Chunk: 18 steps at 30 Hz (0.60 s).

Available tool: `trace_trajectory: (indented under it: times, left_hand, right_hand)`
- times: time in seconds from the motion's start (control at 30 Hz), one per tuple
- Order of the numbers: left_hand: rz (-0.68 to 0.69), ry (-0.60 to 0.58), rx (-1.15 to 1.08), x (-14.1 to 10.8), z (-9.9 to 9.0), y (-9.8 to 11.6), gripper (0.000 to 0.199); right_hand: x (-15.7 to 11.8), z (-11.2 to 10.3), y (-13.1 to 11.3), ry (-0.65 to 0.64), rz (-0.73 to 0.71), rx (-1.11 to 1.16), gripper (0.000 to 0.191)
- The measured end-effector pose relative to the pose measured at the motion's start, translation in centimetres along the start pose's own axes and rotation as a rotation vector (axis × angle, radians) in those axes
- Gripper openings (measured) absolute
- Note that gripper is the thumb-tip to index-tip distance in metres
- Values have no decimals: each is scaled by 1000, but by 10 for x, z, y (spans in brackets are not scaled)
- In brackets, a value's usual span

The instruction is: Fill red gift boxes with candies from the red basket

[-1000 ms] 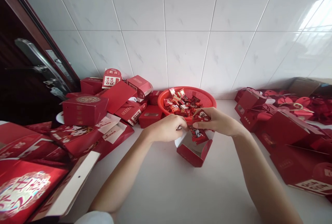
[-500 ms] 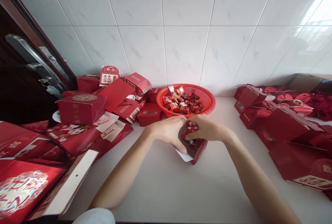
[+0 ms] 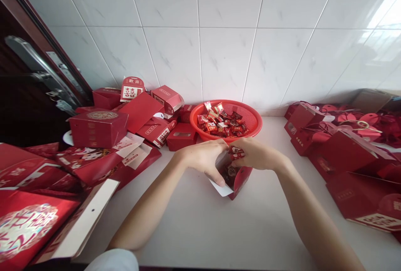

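Between my hands an open red gift box (image 3: 241, 181) rests on the white tabletop, with a white flap (image 3: 222, 188) turned outward at its near side. My left hand (image 3: 206, 158) grips the box's left side, its thumb inside near the flap. At the box's far right, my right hand (image 3: 257, 154) pinches a red wrapped candy (image 3: 237, 153) above the opening. Darker wrapped candy (image 3: 231, 171) shows inside the box. Just behind stands a red plastic basket (image 3: 255, 128) with several wrapped candies (image 3: 216, 116) in it.
Red boxes (image 3: 98, 131) and bags (image 3: 28, 225) are piled on the left, beside a door handle (image 3: 29, 60). More red boxes (image 3: 347, 154) line the right side, with a brown carton (image 3: 372, 101) at the back. A tiled wall (image 3: 228, 53) closes off the back.
My right hand has lifted slightly up and to the right from inside the box, so more of the box's inside shows. My left hand still holds the box. The view has shifted a little.
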<state>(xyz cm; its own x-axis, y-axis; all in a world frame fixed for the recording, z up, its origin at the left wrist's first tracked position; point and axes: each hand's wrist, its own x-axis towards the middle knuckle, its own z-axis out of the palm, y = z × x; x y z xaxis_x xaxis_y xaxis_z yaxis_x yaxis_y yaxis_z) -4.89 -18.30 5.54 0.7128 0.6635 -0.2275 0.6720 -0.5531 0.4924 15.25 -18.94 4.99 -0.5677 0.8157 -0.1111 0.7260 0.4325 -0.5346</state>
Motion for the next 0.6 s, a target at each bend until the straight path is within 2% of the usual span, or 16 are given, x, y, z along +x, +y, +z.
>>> trace_trajectory:
  times: [0.13, 0.27, 0.33, 0.53, 0.6]
  left_hand:
    - [-39, -7, 15, -1, 0, -1, 87]
    - [-46, -15, 35, -3, -1, -3, 100]
    - [-35, -10, 53, -4, -2, -1, 103]
    - [-32, -19, 30, -8, -5, 7, 83]
    - [-38, -30, 19, -8, -4, 6, 83]
  right_hand:
    - [0, -2, 0, -53, -21, 39, 25]
    - [-3, -7, 0, -275, -75, 14, 30]
    - [-5, -8, 0, -343, -95, -13, 31]
    - [-4, -9, 4, -253, -148, 117, 38]
    - [-3, -8, 3, -254, -134, 115, 34]
